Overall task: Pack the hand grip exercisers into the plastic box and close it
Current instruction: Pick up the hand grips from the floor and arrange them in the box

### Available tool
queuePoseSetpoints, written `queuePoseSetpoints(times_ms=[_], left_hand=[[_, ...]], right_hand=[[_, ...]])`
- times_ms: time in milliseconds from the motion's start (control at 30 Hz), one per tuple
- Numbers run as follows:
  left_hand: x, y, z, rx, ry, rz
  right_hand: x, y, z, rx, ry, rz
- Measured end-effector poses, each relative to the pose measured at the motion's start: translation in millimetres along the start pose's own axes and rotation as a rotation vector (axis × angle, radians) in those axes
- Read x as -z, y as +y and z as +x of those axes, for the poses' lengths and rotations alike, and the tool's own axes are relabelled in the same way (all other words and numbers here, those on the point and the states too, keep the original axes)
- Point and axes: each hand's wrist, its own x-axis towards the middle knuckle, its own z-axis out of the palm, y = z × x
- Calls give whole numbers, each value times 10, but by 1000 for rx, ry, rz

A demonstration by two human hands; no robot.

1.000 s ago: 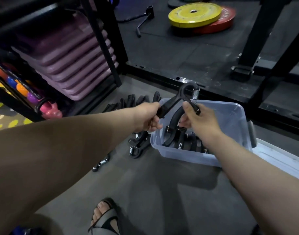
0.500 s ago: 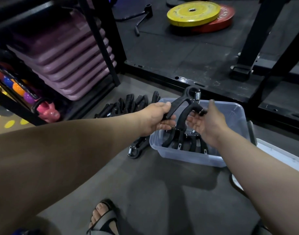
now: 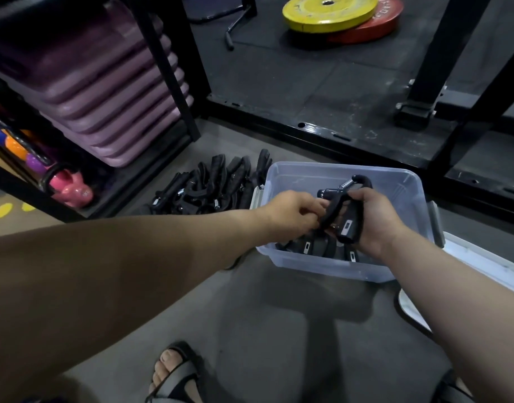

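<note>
Both hands (image 3: 334, 218) curled closed, touching

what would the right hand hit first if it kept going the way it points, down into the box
Probably the hand grip exercisers already in the box, lying just under the right hand and the gripper it holds. Depth is hard to judge, so the plastic box floor could be near too.

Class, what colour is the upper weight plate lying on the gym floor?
Yellow: the upper weight plate, best seen in the head view.

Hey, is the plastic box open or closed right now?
Open. The plastic box has no lid on; its interior shows, with hand grip exercisers inside. A white lid lies beside it.
</note>
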Motion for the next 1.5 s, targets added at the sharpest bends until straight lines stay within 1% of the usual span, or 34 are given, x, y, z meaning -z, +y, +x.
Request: queuePoseSetpoints(times_ms=[33, 100, 167, 233, 267, 367, 433, 500, 600, 767, 900, 1100, 1167, 1267, 1367, 1400, 1433, 1500], left_hand=[[29, -22, 6, -6, 81, 55], [85, -83, 32, -23, 230, 249], [128, -150, 83, -56, 298, 454], [154, -199, 121, -59, 312, 566], [160, -220, 129, -51, 312, 589], [173, -333, 149, -31, 304, 681], [193, -425, 176, -13, 250, 744], [218, -489, 202, -1, 193, 783], [262, -550, 232, -5, 171, 783], [283, -631, 229, -48, 149, 786], [312, -669, 258, -74, 162, 747], [402, -700, 310, -111, 159, 761], [384, -746, 314, -119, 154, 763], [341, -805, 313, -122, 158, 763], [320, -827, 320, -125, 156, 761], [320, -827, 322, -125, 157, 759], [320, -827, 322, -121, 159, 754], [322, -824, 319, -107, 159, 736]], right_hand=[[17, -12, -7, 0, -9, -4], [48, -33, -20, 3, -26, -41], [78, -48, -5, 1, -38, -73], [103, -46, 55, 3, -6, -141], [110, -40, 97, -4, 40, -217], [177, -17, 250, 3, 265, -443], [256, -6, 351, 23, 415, -511], [334, 23, 425, 16, 498, -597], [446, 90, 536, 2, 568, -678], [535, 146, 722, -50, 605, -728], [562, 198, 879, -144, 543, -706], [529, 219, 1032, -163, 529, -701], [510, 233, 1056, -153, 535, -753], [481, 248, 1047, -104, 548, -970], [543, 270, 1095, -108, 530, -1412], [564, 281, 1116, -116, 513, -1517], [582, 284, 1130, -112, 506, -1591], [588, 279, 1131, -93, 486, -1655]])
